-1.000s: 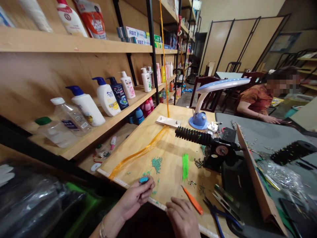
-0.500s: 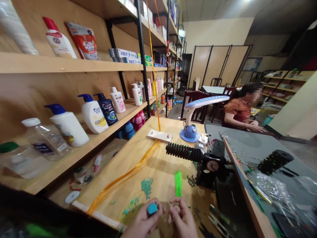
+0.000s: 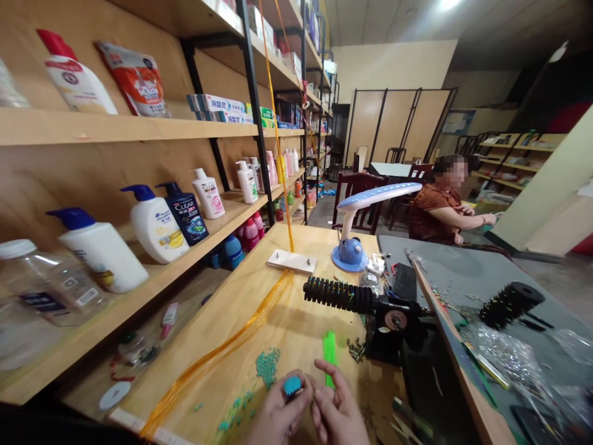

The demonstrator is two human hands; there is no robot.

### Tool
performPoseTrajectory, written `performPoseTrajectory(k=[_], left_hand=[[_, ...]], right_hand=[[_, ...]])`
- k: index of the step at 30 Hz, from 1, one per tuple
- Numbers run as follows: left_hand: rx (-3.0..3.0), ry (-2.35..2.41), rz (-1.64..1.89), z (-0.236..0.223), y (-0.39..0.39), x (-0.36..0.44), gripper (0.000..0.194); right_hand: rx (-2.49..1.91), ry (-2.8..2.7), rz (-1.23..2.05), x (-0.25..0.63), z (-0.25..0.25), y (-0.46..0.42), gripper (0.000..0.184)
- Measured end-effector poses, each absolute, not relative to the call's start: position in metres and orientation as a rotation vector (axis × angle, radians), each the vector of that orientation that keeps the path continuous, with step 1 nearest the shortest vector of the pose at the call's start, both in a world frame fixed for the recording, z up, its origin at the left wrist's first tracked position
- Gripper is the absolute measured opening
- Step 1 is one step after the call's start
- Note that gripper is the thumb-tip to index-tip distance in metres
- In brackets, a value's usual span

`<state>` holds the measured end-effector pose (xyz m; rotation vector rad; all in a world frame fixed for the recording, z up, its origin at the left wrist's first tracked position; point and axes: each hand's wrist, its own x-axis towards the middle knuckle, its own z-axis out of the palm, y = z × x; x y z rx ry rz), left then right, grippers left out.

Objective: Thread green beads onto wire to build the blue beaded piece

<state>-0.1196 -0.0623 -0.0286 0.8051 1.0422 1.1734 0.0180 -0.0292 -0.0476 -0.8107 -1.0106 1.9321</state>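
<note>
My left hand (image 3: 282,411) is closed around a small turquoise-blue piece (image 3: 292,386) with an uneven edge. Its blue end shows above the curled fingers, and the rest is hidden in the grip. Close beside it, fingertips almost meeting, is my right hand (image 3: 336,408). The thumb and a finger there are pinched together while the index finger stretches forward; anything between them is too small to make out. A bundle of bright green strands (image 3: 329,352) lies just beyond the right hand. Ahead of the left hand is a pile of small teal beads (image 3: 267,366), with scattered ones (image 3: 236,411) nearer me.
Orange threads (image 3: 231,340) run across the wooden table (image 3: 241,309) from a white clamp plate (image 3: 291,262). Right of them stand a black machine with a ridged roller (image 3: 338,293) and a blue lamp (image 3: 349,253). Bottles (image 3: 157,228) line shelves left. A person (image 3: 435,207) sits beyond.
My right index finger has straightened forward, and the hands have come closer together. The view has shifted slightly. The seated person's arm has moved outward.
</note>
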Motion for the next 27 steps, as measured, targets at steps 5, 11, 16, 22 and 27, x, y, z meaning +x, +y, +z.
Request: performPoseTrajectory(k=[5, 11, 16, 22, 27], left_hand=[[0.862, 1.058, 1.187, -0.021, -0.060, -0.120, 0.046], [0.798, 1.105, 1.187, 0.005, -0.063, -0.119, 0.047], [0.785, 1.127, 1.183, 0.007, -0.062, -0.117, 0.048], [0.791, 1.131, 1.199, 0.009, -0.059, -0.114, 0.048], [0.808, 1.148, 1.113, 0.010, -0.057, -0.117, 0.048]], right_hand=[[-0.824, -0.979, 1.968, 0.017, -0.036, -0.030, 0.081], [-0.854, -1.126, 1.871, 0.024, -0.035, -0.031, 0.064], [-1.005, -1.407, 1.635, 0.030, -0.025, -0.027, 0.054], [-1.108, -1.682, 1.406, 0.034, -0.013, -0.024, 0.040], [-1.031, -1.228, 1.601, 0.037, -0.028, -0.020, 0.045]])
